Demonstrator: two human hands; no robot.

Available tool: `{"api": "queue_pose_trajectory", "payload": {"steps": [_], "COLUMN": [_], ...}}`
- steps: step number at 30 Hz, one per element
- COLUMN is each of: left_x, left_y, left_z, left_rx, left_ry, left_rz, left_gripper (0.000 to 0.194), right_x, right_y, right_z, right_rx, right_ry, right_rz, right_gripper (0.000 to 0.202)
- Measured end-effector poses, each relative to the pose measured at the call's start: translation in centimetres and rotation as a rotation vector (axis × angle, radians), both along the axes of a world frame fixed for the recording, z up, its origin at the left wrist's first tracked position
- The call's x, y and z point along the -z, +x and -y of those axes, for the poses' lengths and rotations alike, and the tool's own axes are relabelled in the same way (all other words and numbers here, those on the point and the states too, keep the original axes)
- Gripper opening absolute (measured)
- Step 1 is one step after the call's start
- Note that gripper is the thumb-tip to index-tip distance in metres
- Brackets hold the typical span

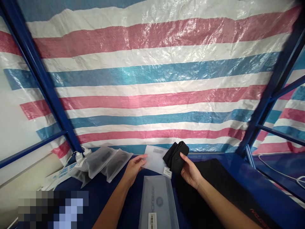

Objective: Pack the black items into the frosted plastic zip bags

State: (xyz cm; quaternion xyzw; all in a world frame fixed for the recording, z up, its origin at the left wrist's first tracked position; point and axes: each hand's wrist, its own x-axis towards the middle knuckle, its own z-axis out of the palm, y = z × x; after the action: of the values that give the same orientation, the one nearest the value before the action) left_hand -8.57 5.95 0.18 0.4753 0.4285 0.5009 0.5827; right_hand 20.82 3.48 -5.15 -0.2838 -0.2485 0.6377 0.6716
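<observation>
My left hand (134,168) pinches the left edge of a translucent white bag (156,158) with small print near its top. A folded black cloth (177,157) is in my right hand (190,170), thumb on its front. The cloth overlaps the bag's right side, and a small white label (167,172) hangs at the bag's lower right corner. Whether the cloth is partly inside the bag I cannot tell. Below them lies a longer translucent bag (158,190) with dark lettering and a barcode sticker (152,220).
Filled translucent bags (116,163) lie at the left beside a power strip (63,173) with white plugs. Black fabric (214,187) with orange lettering spreads under my right arm on the blue surface (128,203). Blue metal posts and a striped sheet (152,101) stand behind.
</observation>
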Motion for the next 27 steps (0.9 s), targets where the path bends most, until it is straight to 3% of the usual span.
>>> {"api": "queue_pose_trajectory", "payload": {"steps": [6,19,25,27], "left_x": [-0.3,1.4,-0.1,-1.1], "left_y": [-0.5,-0.5,-0.3,-0.4], "left_z": [0.1,-1.2,-0.9,-0.6], "left_rx": [0.049,-0.17,-0.237,-0.228], "left_ry": [0.067,0.274,0.216,0.16], "left_rz": [-0.098,-0.223,0.147,0.273], "left_gripper": [0.067,0.059,0.078,0.072], "right_x": [-0.3,-0.5,-0.7,-1.0], "right_y": [0.1,0.0,0.1,0.2], "right_z": [0.3,0.6,0.6,0.6], "right_rx": [-0.021,-0.08,-0.057,-0.036], "right_ry": [-0.085,-0.041,-0.026,-0.018], "right_rz": [-0.064,-0.028,-0.152,-0.187], "right_gripper": [0.044,0.035,0.041,0.043]}}
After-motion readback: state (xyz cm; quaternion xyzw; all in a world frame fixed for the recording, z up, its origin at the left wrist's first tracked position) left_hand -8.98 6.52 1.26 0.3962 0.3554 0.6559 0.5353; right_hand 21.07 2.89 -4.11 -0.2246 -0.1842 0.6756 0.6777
